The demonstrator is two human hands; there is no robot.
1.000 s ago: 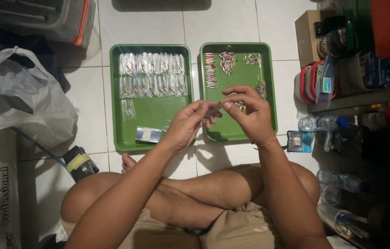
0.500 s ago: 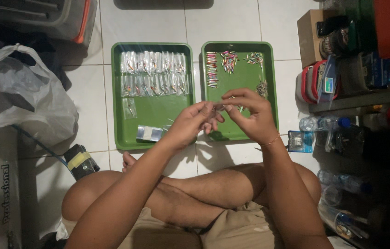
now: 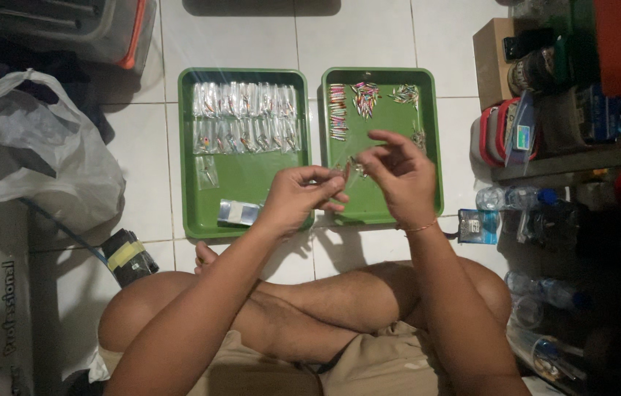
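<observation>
I sit cross-legged on a white tiled floor before two green trays. My left hand (image 3: pixel 301 198) and my right hand (image 3: pixel 396 174) meet over the near edge of the right tray (image 3: pixel 431 147), both pinching a small clear plastic packet (image 3: pixel 347 170) between the fingertips. The left tray (image 3: pixel 187 161) holds two rows of filled clear packets (image 3: pixel 244 116) and a small stack of flat packets (image 3: pixel 238 212) near its front. On the right tray lie a column and small heaps of little coloured pieces (image 3: pixel 364 97).
A white plastic bag (image 3: pixel 39 158) lies at the left, with a dark yellow-banded object (image 3: pixel 128 256) near my knee. A clear storage box (image 3: pixel 97 29) stands at top left. A shelf with boxes, jars and bottles (image 3: pixel 567 110) fills the right side.
My hands have drawn slightly apart and lowered toward the right tray's near edge; my right hand's fingers have spread open above the packet.
</observation>
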